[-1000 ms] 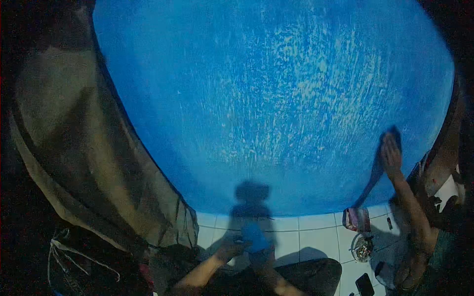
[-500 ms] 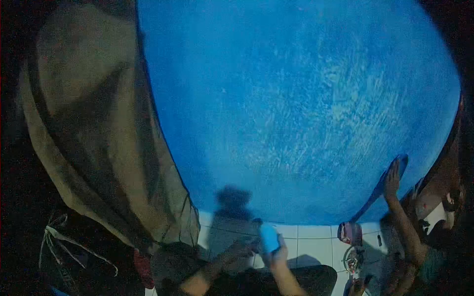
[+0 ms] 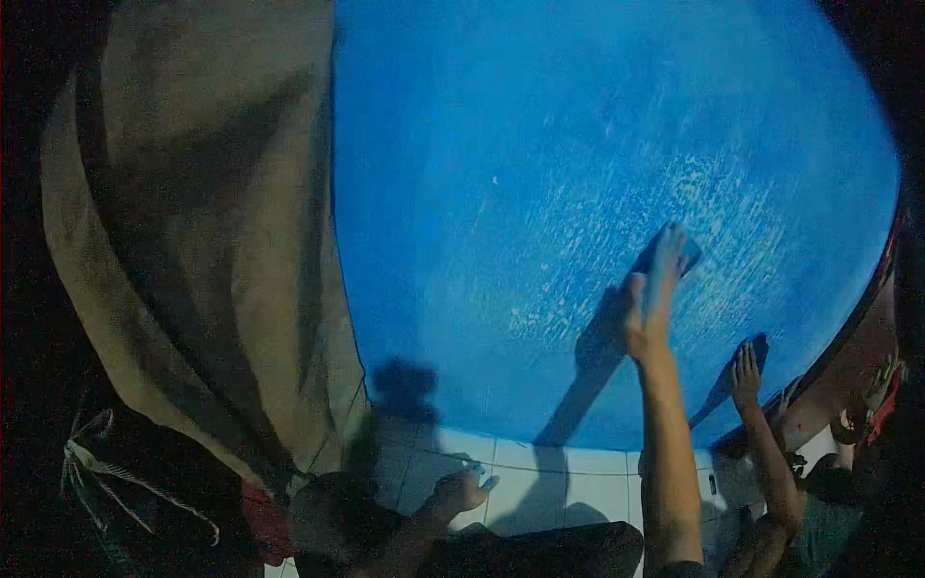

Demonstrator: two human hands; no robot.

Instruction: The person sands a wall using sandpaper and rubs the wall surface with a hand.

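My right hand point(image 3: 657, 289) is stretched up against the blue wall point(image 3: 434, 241), beside a patch of pale streaks point(image 3: 713, 202). It grips a blue pad, partly hidden and hard to tell from its shadow. Low in the view, above the tiled floor point(image 3: 607, 486), my left hand point(image 3: 462, 489) has curled fingers and its thumb out. A small pale thing shows at its fingers, too small to name.
A co-worker's hand point(image 3: 747, 380) presses a dark pad point(image 3: 760, 349) to the wall at the lower right. A draped brown cloth point(image 3: 202, 212) covers the left side. White cords point(image 3: 120, 472) lie at the lower left.
My right hand has risen from low by my left hand to the wall, with the blue pad. The view has shifted, so the wall appears further right. The co-worker's hand sits lower on the wall.
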